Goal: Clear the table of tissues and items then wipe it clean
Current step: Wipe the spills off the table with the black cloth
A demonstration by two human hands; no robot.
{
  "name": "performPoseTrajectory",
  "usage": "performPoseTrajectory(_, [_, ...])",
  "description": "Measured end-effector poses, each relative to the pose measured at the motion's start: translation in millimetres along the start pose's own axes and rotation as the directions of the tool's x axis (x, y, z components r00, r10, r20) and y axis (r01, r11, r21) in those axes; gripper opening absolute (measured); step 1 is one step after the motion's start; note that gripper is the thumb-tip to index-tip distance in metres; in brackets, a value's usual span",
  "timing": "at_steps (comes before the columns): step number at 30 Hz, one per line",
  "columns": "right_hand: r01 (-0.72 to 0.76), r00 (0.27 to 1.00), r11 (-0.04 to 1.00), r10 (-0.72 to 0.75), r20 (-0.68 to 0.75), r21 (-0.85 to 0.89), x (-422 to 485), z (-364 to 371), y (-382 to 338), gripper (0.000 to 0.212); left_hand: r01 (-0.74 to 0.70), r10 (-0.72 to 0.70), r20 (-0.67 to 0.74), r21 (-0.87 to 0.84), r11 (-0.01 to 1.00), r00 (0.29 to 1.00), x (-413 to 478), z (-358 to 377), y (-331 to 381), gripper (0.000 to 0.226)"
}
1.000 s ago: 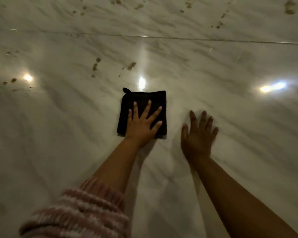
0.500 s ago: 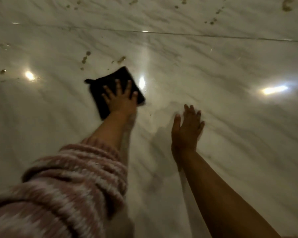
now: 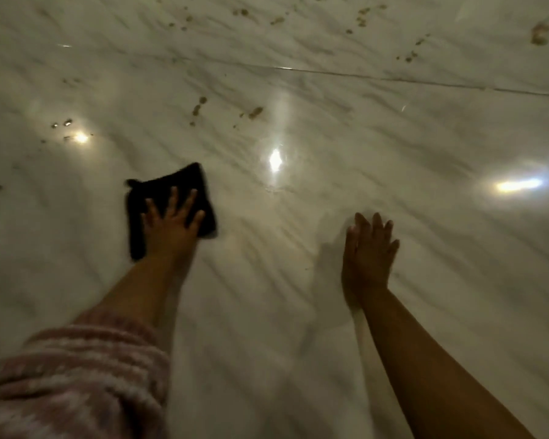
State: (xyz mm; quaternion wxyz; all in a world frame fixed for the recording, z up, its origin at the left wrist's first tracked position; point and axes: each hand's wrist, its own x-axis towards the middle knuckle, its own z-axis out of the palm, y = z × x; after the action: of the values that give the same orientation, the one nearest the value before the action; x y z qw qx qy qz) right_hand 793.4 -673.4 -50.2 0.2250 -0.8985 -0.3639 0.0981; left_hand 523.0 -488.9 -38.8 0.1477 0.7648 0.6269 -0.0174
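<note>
A folded black cloth (image 3: 159, 191) lies flat on the white marble table (image 3: 393, 185). My left hand (image 3: 171, 223) presses down on it with fingers spread and straight. My right hand (image 3: 366, 251) rests flat on the bare marble to the right of the cloth, fingers straight and close together. Brown stains (image 3: 254, 113) dot the marble a little beyond the cloth, and more brown stains (image 3: 539, 33) show near the far edge of the view.
A thin seam (image 3: 393, 79) runs across the marble at the back. Bright light reflections (image 3: 517, 185) glare on the glossy surface at right, centre and left. Small wet-looking spots (image 3: 61, 123) sit at the left.
My left hand slid the cloth up and left toward the stains, then drew it back toward me. My right hand stayed planted on the marble.
</note>
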Motion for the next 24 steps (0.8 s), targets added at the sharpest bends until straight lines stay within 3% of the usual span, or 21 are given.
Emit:
performPoseTrajectory(4, [0.031,0.998,0.997,-0.027,0.063,-0.077,-5.2,4.4,3.1,0.052,0.279,-0.280,-0.040,-0.026,0.960,0.959,-26.8,-1.6,-42.5,0.056])
performPoseTrajectory(7, [0.059,0.995,0.998,-0.057,0.076,-0.024,-8.4,-1.0,2.8,0.053,0.332,-0.334,-0.018,-0.068,0.941,0.943,-41.8,8.1,-5.5,0.058])
performPoseTrajectory(9, [0.051,0.997,0.997,-0.054,0.047,0.066,-11.8,-9.0,3.0,0.060,0.296,-0.297,0.003,-0.072,0.952,0.955,-34.7,10.8,29.7,0.059])
performPoseTrajectory(13, [-0.010,1.000,1.000,0.010,0.003,0.024,-23.2,-25.8,22.2,0.059,0.041,-0.040,0.052,-0.017,0.999,0.998,-21.8,25.8,112.6,0.059])
performPoseTrajectory(16, [-0.085,0.996,0.996,0.084,-0.034,-0.037,-39.0,-33.8,43.5,0.053,-0.239,0.240,0.104,-0.024,0.971,0.965,-43.7,42.5,168.4,0.059])
performPoseTrajectory(20, [-0.202,0.974,0.979,0.203,-0.103,0.016,-62.2,-39.2,55.5,0.050,-0.620,0.601,0.227,0.018,0.784,0.767,-97.3,59.5,188.1,0.057])
performPoseTrajectory(22, [-0.242,0.962,0.970,0.243,-0.127,0.022,-77.6,-35.8,51.1,0.049,-0.722,0.693,0.265,0.022,0.691,0.671,-115.5,62.6,169.7,0.056])
performPoseTrajectory(24, [-0.266,0.958,0.964,0.262,-0.117,-0.017,-92.3,-27.9,37.5,0.049,-0.768,0.738,0.268,0.013,0.640,0.619,-122.6,58.9,141.3,0.056])
